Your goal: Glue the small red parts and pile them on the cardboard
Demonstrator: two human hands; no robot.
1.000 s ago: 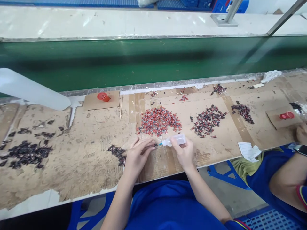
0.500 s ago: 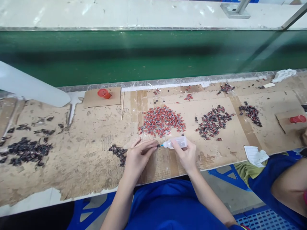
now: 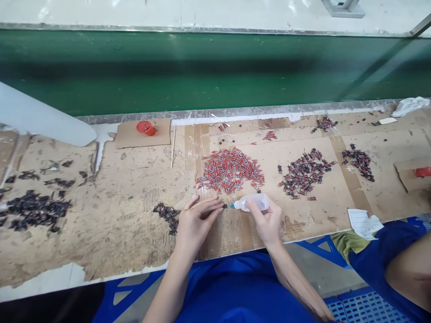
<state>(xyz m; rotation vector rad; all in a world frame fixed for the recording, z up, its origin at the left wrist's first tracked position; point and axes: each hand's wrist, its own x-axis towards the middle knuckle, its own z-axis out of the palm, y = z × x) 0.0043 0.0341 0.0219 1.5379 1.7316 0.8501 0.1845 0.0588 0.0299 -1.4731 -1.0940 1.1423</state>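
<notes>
My right hand (image 3: 267,222) grips a small clear squeeze bottle (image 3: 253,202) lying sideways, its blue nozzle pointing left. My left hand (image 3: 197,222) pinches a tiny dark part (image 3: 223,206) at its fingertips, right against the nozzle tip. Just beyond both hands lies a heap of small red and grey parts (image 3: 230,171) on a cardboard sheet (image 3: 330,206). A small pile of dark parts (image 3: 166,214) sits beside my left hand.
Further piles of dark and red parts (image 3: 305,172) lie to the right, and black parts (image 3: 33,208) at the far left. A red cap (image 3: 146,128) sits on cardboard near the green conveyor belt (image 3: 202,72). Another person in blue (image 3: 397,264) is at my right.
The view has shifted a little, so the bench sits slightly further right. Both hands stay together, the part still held at the bottle's nozzle.
</notes>
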